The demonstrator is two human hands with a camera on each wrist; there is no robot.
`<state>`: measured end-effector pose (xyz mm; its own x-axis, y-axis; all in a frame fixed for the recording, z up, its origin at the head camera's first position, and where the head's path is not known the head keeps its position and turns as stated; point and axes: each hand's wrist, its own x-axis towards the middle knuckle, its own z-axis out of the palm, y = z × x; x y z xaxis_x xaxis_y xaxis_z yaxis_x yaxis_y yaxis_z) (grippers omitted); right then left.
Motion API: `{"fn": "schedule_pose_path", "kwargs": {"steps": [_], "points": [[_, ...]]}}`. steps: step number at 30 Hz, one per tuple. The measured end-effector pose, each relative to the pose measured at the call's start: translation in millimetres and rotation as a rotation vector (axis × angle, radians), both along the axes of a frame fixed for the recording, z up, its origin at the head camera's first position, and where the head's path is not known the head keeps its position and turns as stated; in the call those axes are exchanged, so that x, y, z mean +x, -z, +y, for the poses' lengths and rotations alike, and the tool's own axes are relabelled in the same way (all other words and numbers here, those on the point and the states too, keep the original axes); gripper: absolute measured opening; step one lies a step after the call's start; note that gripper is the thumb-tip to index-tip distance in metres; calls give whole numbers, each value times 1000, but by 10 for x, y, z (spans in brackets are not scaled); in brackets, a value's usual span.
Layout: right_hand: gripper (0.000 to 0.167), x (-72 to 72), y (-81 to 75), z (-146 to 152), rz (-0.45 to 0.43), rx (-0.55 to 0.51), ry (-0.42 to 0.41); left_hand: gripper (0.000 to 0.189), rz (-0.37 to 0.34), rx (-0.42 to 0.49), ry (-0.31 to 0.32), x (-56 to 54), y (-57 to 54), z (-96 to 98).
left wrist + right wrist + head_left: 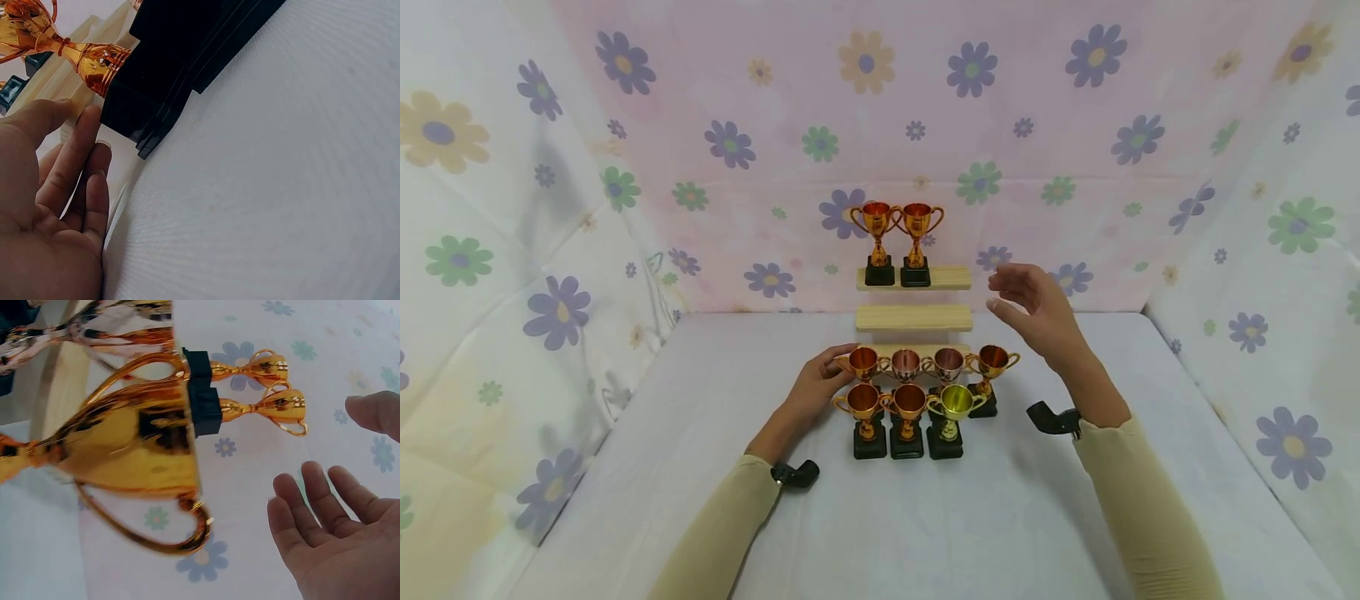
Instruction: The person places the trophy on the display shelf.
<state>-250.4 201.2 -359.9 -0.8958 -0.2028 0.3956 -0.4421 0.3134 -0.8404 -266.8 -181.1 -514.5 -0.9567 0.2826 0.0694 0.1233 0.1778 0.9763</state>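
My left hand point(822, 382) is at the left end of the lowest step of a wooden stand point(913, 317); in the left wrist view its thumb and index finger point(56, 178) pinch the step's end. Beside those fingertips is the black base point(147, 81) of an orange-gold trophy cup point(97, 65). My right hand point(1036, 312) is raised to the right of the stand, fingers apart and holding nothing. Two orange-gold trophy cups point(917, 227) stand side by side on the top step. The middle step shows bare wood.
In front of the stand, small trophies form two rows on the white table point(737, 542). The front row has two orange-gold cups point(907, 404) and a yellow-gold cup point(957, 403). Behind them are copper-toned cups point(906, 363) and a gold cup point(992, 362) at the right. Flowered cloth point(700, 75) surrounds the table.
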Motion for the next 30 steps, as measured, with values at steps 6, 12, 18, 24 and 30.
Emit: {"fn": "schedule_pose_path", "kwargs": {"steps": [6, 12, 18, 24, 30], "points": [[49, 123, 280, 141, 20, -17, -2, 50, 0, 10, 6, 8, 6, -2], [52, 155, 471, 263, -12, -13, -70, 49, 11, 6, 9, 4, -1, -5], [62, 112, 592, 351, -34, -4, -200, 48, 5, 11, 7, -13, 24, 5], [67, 81, 704, 380, -94, 62, -254, 49, -13, -1, -3, 4, 21, 11], [65, 50, 803, 355, -127, 101, -274, 50, 2, -5, 0, 5, -2, 7]]}}
